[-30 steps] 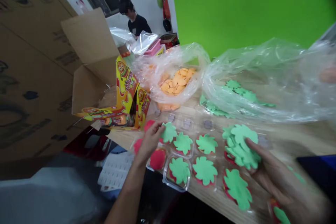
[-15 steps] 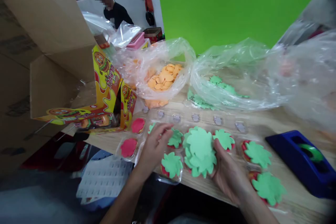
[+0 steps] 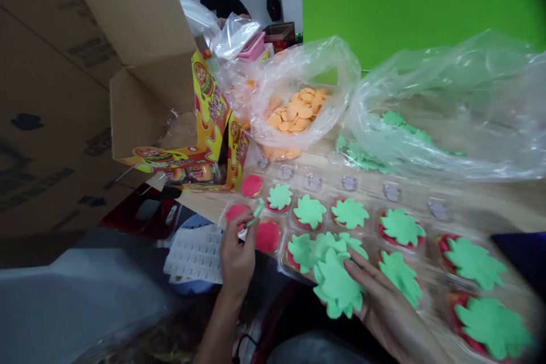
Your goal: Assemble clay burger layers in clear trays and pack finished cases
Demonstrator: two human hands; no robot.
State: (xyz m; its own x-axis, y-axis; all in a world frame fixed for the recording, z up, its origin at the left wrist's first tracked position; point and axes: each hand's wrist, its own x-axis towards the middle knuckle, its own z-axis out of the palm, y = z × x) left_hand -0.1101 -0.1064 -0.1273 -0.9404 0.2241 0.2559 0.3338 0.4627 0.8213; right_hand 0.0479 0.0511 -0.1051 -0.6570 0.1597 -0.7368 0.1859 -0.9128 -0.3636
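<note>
Between the fingertips of my left hand (image 3: 239, 250) is a green leaf piece (image 3: 257, 211), seen edge-on above the red discs at the left end of the trays. My right hand (image 3: 379, 290) grips a stack of green leaf pieces (image 3: 339, 284) over the front row. Clear plastic trays (image 3: 284, 264) hold round pieces in two rows. Most carry a green leaf on top; a red disc (image 3: 268, 236) and another red disc (image 3: 252, 186) at the left show bare tops.
Open bags hold orange pieces (image 3: 301, 111) and green pieces (image 3: 409, 128) behind the trays. A printed burger box (image 3: 211, 102) and open carton (image 3: 149, 96) stand left. A dark blue object (image 3: 522, 253) lies right. One person (image 3: 224, 0) is in the background.
The view has shifted, so the scene sits further right. My left hand now pinches a leaf piece low at the left. My right hand's stack is over the front row, and more leaves lie on the discs.
</note>
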